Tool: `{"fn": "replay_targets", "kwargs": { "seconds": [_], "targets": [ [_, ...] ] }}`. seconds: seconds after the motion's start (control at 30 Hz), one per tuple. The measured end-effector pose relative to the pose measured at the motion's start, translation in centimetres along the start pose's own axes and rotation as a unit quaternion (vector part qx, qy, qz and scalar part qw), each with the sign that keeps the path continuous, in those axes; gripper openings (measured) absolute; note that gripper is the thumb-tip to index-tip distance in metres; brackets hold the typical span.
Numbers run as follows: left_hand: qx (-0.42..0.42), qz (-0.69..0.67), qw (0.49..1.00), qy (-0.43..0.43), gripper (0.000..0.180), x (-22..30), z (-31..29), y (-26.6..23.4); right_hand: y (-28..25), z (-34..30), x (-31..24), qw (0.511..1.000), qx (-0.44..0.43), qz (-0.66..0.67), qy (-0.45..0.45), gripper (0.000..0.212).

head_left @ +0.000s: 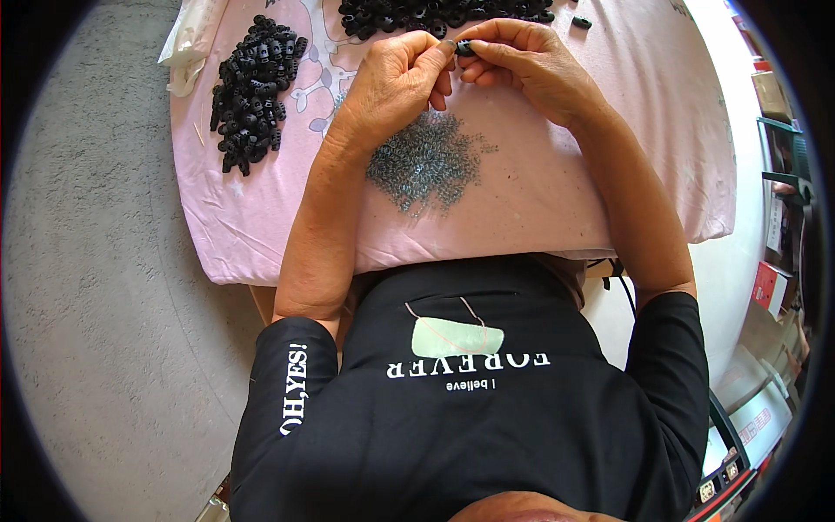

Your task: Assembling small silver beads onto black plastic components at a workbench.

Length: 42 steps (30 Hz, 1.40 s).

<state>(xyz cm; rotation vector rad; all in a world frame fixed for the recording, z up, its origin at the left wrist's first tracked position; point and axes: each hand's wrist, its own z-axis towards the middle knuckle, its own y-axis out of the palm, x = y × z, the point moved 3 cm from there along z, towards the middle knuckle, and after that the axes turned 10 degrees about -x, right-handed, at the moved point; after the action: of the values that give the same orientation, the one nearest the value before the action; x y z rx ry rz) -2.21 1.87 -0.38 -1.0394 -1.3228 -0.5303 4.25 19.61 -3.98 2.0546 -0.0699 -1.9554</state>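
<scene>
Over the far middle of the table my two hands meet at the fingertips. My right hand [537, 68] pinches a small black plastic cord lock [464, 49] between thumb and fingers. Thumb and index finger of my left hand [402, 76] are pressed together right beside it; whatever they grip is too small or hidden to make out. Below the hands lies a spread heap of tiny metal springs [426, 165]. A long pile of black cord lock pieces [254, 96] is on the left, and another black pile [435, 16] sits beyond my hands.
A pink patterned cloth [539, 204] covers the table. One loose black piece [581, 23] lies apart at the far right. A clear plastic bag [193, 35] rests on the far left edge. Boxes [770, 287] and shelving stand at the right, and concrete floor [104, 261] at the left.
</scene>
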Motion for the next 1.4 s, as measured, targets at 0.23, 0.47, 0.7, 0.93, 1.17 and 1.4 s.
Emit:
{"fn": "replay_targets", "kwargs": {
  "seconds": [0.23,0.47,0.7,0.93,1.17,1.4],
  "targets": [
    [-0.017,-0.009,1.000,-0.002,0.030,0.1,-0.1,-0.1,0.3,-0.1,-0.3,1.000,-0.010,-0.001,0.014,0.025],
    [-0.013,0.014,1.000,0.010,0.029,0.4,-0.1,-0.1,0.4,0.0,-0.2,1.000,-0.017,0.005,0.011,0.025],
    [0.027,0.081,0.996,0.017,0.028,0.1,0.1,0.1,0.1,0.0,-0.1,1.000,-0.022,0.009,0.001,0.023],
    [0.098,0.099,0.989,0.047,0.024,-0.2,0.3,0.8,0.3,0.0,-0.4,0.999,-0.020,-0.024,-0.017,0.022],
    [0.157,0.160,0.972,0.075,0.022,-0.1,0.3,1.3,0.2,0.0,-0.3,0.999,0.004,-0.028,-0.022,0.023],
    [0.087,0.105,0.990,0.027,0.024,0.1,0.1,0.8,0.3,-0.1,-0.3,0.999,-0.004,-0.034,-0.031,0.022]
  ]
}}
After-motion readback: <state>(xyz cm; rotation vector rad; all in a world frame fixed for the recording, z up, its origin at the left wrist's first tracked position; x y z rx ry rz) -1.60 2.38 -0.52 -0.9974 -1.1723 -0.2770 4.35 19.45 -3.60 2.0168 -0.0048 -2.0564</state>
